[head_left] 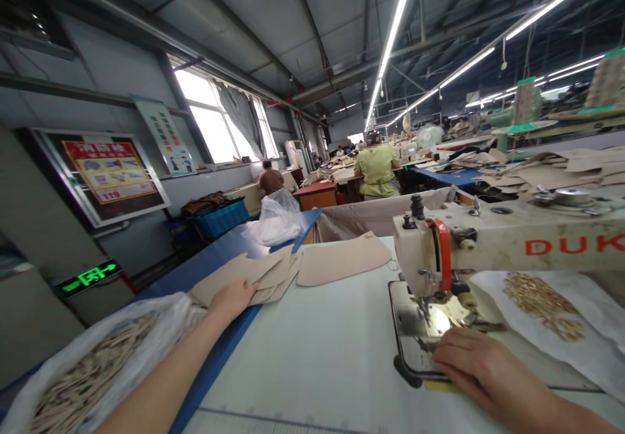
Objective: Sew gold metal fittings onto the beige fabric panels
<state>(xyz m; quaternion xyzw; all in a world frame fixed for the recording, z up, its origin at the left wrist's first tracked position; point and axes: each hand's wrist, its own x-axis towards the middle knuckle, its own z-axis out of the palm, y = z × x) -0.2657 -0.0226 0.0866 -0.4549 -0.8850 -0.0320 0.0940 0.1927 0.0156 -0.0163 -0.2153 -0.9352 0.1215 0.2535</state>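
Observation:
My left hand [233,300] reaches out to a fanned stack of beige cut fabric pieces [273,274] at the left of the table, its fingers closed at the edge of the pieces. One larger beige panel [342,261] lies flat to the right of that stack. My right hand [481,369] rests with bent, closed fingers on the bed of a sewing machine [420,252], just in front of the lit needle plate [439,322]. What its fingertips hold, if anything, is hidden.
A plastic bag of narrow beige strips [97,375] stands at the lower left. Small gold-coloured metal parts [541,304] lie on white sheeting [596,307] under the machine arm. A clear plastic bag [278,219] sits on the blue surface beyond. A co-worker [375,167] sits ahead.

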